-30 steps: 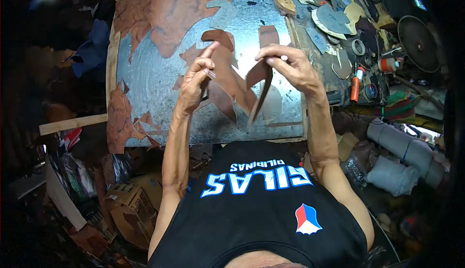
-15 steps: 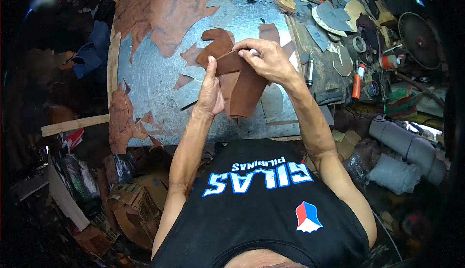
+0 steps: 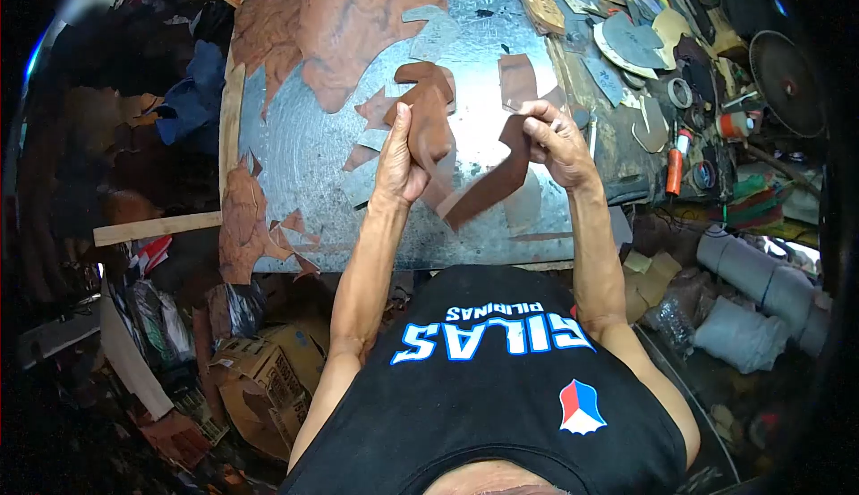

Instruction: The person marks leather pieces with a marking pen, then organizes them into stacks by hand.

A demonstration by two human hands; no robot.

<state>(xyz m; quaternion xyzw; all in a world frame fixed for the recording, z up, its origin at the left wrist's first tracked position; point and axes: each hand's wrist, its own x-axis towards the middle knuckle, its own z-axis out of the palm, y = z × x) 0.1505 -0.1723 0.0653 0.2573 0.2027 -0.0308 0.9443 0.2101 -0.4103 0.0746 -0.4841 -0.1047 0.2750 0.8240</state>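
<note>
Bending strip: the brown strip (image 3: pixel 488 194) hangs between both hands, over the near part of the shiny table (image 3: pixel 309 169). It dips in the middle like a wide V.
Right hand: the right hand (image 3: pixel 557 149) pinches the top of one end, thumb and fingers pressed close with the strip between them.
Left hand: the left hand (image 3: pixel 397 166) is at the other side of the strip, thumb up and fingers partly curled. The strip is blurry there, so I can't say if this hand grips it or only touches it.
Weight: likely light, easy to lift with just fingertips.
Feel: it looks like leather, soft enough to sag and fold, but I think firm enough not to go limp like cloth.
Slip: its face looks dull and dry, so it should not slide much.
Break: I doubt it will snap, but a sharp fold may leave a crease.
Best hold: take it near both ends, thumb on one face and fingers on the other. Held only in the middle, the ends would probably flop.
Table: a big hide (image 3: pixel 362 30) lies at the far side, a grey shape (image 3: pixel 434 34) beside it, and scraps (image 3: pixel 242 218) at the left edge.
</note>
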